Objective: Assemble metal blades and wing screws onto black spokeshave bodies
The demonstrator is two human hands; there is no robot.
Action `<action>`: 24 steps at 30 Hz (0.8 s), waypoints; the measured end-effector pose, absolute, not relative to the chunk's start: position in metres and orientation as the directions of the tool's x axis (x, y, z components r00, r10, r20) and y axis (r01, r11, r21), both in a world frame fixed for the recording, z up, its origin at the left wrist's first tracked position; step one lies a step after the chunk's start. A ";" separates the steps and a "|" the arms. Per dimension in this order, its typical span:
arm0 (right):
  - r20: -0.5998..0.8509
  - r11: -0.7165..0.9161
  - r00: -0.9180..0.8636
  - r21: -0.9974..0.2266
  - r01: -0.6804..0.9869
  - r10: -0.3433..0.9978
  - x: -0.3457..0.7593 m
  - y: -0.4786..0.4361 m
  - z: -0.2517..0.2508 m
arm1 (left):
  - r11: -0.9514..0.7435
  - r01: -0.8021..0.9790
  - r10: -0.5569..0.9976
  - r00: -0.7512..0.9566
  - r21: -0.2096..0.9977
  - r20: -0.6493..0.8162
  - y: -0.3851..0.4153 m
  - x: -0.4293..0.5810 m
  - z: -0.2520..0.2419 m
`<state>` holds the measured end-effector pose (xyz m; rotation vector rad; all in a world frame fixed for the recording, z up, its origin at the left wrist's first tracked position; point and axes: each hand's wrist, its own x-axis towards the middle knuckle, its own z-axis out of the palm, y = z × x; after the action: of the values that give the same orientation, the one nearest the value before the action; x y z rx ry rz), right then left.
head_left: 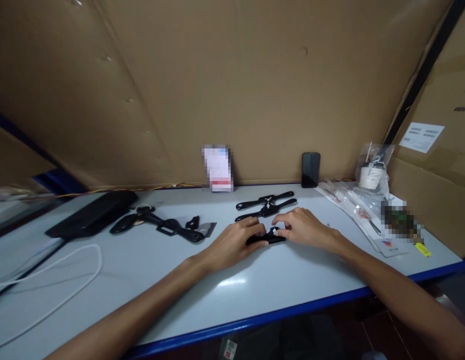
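Note:
A black spokeshave lies low over the table in front of me, partly covered by my fingers. My left hand is closed around its left handle. At its middle, the thumb and fingers of my right hand are bent in a pinch by a small shiny metal part; whether they grip it is hard to make out. Just behind lie two more black spokeshaves with metal screws at their centres. To the left rests a black spokeshave body, beside a small black plate and a flat metal blade.
A black case-like object and a white cable occupy the left side. Against the cardboard at the back lean a phone and a blurred upright screen. Plastic packages and a bagged cup are at right.

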<state>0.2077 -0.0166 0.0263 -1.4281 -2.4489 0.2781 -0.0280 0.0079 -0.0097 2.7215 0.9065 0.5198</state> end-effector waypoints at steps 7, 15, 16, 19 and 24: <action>0.194 0.612 -0.584 -0.149 0.776 0.788 0.212 -0.015 0.025 | -0.798 0.515 0.596 0.752 0.313 0.281 0.007 -0.027 -0.009; 0.209 0.676 -0.648 -0.114 0.728 0.732 0.213 -0.013 0.024 | -0.805 0.522 0.590 0.752 0.281 0.293 0.004 -0.027 -0.006; 0.208 0.677 -0.649 -0.108 0.728 0.731 0.213 -0.013 0.024 | -0.805 0.523 0.590 0.753 0.279 0.291 0.004 -0.027 -0.006; 0.208 0.669 -0.643 -0.088 0.738 0.737 0.213 -0.012 0.024 | -0.807 0.525 0.588 0.758 0.269 0.284 0.004 -0.028 -0.007; 0.190 0.659 -0.647 -0.004 0.752 0.739 0.208 -0.014 0.023 | -0.809 0.526 0.586 0.755 0.262 0.293 0.005 -0.027 -0.009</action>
<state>0.2082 -0.0145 0.0230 -1.2238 -2.6990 -0.1117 -0.0272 0.0052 -0.0090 2.7885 0.8903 0.5467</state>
